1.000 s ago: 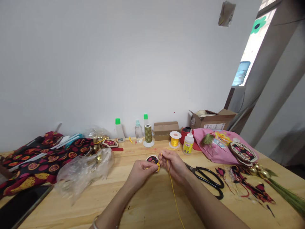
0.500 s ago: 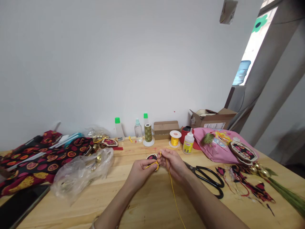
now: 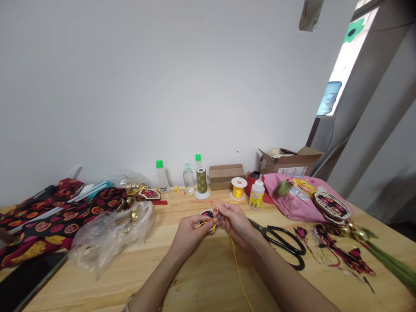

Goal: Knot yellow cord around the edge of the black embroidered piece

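My left hand (image 3: pixel 192 230) pinches a small knotted bit of yellow cord near the middle of the table. Close against it, my right hand (image 3: pixel 234 222) grips the same yellow cord (image 3: pixel 236 260), whose long tail runs down toward the table's front edge. Just behind the fingertips shows a small dark, pale-edged ornament (image 3: pixel 207 213), mostly covered by my hands; whether the cord is fastened to it I cannot tell. To the right of my right hand lie black-handled scissors (image 3: pixel 286 240).
Behind my hands stand a yellow cord spool (image 3: pixel 238 193), a green thread cone (image 3: pixel 202 182), a glue bottle (image 3: pixel 256 196) and a cardboard box (image 3: pixel 226 177). A plastic bag (image 3: pixel 110 236) and patterned fabric (image 3: pixel 48 221) lie left; a pink pouch (image 3: pixel 289 206) and scraps lie right.
My fingers shift slightly at the yellow knot, with the left fingertips drawn a little apart from where they were. Both hands still hold the cord in nearly the same spot.
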Motion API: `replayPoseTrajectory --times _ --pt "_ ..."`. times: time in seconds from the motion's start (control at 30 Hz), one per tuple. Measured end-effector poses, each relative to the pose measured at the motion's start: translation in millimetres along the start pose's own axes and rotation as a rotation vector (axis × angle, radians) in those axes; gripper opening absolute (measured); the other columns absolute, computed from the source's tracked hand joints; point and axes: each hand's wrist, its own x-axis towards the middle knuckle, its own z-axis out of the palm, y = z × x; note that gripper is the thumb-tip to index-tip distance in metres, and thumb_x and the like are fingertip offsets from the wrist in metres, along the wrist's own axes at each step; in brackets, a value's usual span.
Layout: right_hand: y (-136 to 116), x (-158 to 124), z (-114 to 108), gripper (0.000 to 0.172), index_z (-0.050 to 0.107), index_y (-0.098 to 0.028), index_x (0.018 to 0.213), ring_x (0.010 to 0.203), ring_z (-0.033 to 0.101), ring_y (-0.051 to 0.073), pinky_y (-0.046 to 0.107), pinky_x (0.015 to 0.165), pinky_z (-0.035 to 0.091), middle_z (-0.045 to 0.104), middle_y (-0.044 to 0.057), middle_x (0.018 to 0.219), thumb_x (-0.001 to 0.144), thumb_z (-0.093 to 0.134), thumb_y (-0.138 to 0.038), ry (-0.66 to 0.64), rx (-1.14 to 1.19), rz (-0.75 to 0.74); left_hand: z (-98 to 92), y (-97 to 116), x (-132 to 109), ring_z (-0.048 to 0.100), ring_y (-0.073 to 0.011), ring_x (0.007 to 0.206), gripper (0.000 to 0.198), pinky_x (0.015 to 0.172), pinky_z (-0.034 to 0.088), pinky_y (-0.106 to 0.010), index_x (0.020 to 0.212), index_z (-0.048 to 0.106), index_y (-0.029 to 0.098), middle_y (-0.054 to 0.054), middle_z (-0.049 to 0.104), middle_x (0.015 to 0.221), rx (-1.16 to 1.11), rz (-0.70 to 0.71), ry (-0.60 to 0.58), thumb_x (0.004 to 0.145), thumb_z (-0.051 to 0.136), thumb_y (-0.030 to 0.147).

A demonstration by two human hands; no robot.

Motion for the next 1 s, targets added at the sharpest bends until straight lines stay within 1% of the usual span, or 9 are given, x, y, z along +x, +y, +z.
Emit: replayPoseTrajectory --times 0.13,0.3,0.43,0.6,0.8,1.0 --pt "3.3 1.1 1.6 0.019 0.056 -0.01 0.062 0.045 0.049 0.005 0.017 0.048 0.037 0.056 0.0 0.055 0.064 0.059 -0.029 -0.003 0.008 -0.018 -1.5 -1.6 0.3 0.053 -0.0105 0.047 0.022 0.046 0.039 -0.019 0.064 0.066 0.009 -0.005 0.065 0.053 0.028 0.004 0.014 0.054 0.065 0.029" --pt "5.8 1.6 1.4 0.019 0.056 -0.011 0.061 0.044 0.048 0.005 0.017 0.048 0.037 0.054 -0.001 0.054 0.063 0.061 -0.029 0.015 0.062 -0.027 -1.2 -0.5 0.4 0.052 -0.0104 0.044 0.022 0.045 0.037 -0.02 0.058 0.065 0.009 -0.005 0.064 0.051 0.029 0.022 0.011 0.051 0.067 0.03" --pt "4.4 1.6 -0.7 0.018 0.056 -0.01 0.061 0.046 0.049 0.005 0.017 0.05 0.038 0.055 0.0 0.055 0.065 0.059 -0.028 0.026 0.11 -0.004 -2.6 -2.9 1.1 0.053 -0.0109 0.048 0.024 0.047 0.038 -0.019 0.062 0.065 0.009 -0.005 0.065 0.056 0.038 0.016 0.015 0.052 0.066 0.031" --pt "2.3 1.4 -2.6 0.012 0.055 -0.011 0.063 0.048 0.05 0.004 0.016 0.05 0.038 0.055 0.0 0.059 0.066 0.059 -0.023 0.017 0.178 0.014 -7.2 -5.8 1.5 0.055 -0.0124 0.054 0.028 0.051 0.039 -0.02 0.073 0.065 0.01 -0.006 0.067 0.063 0.007 0.011 -0.028 0.055 0.065 0.032" --pt "3.3 1.0 -1.9 0.014 0.055 -0.011 0.062 0.049 0.05 0.005 0.016 0.05 0.038 0.055 0.001 0.057 0.066 0.058 -0.024 -0.014 0.179 0.039 -7.8 -6.0 1.1 0.053 -0.0113 0.047 0.03 0.045 0.035 -0.018 0.068 0.066 0.009 -0.006 0.066 0.057 0.07 0.007 -0.007 0.054 0.064 0.036" --pt "2.3 0.7 1.8 0.015 0.055 -0.011 0.061 0.047 0.049 0.005 0.016 0.049 0.038 0.055 0.0 0.056 0.066 0.059 -0.025 -0.012 0.176 0.049 -6.7 -5.4 0.6 0.055 -0.0137 0.055 0.028 0.05 0.038 -0.02 0.067 0.067 0.01 -0.006 0.067 0.061 0.085 0.042 -0.016 0.056 0.063 0.035"
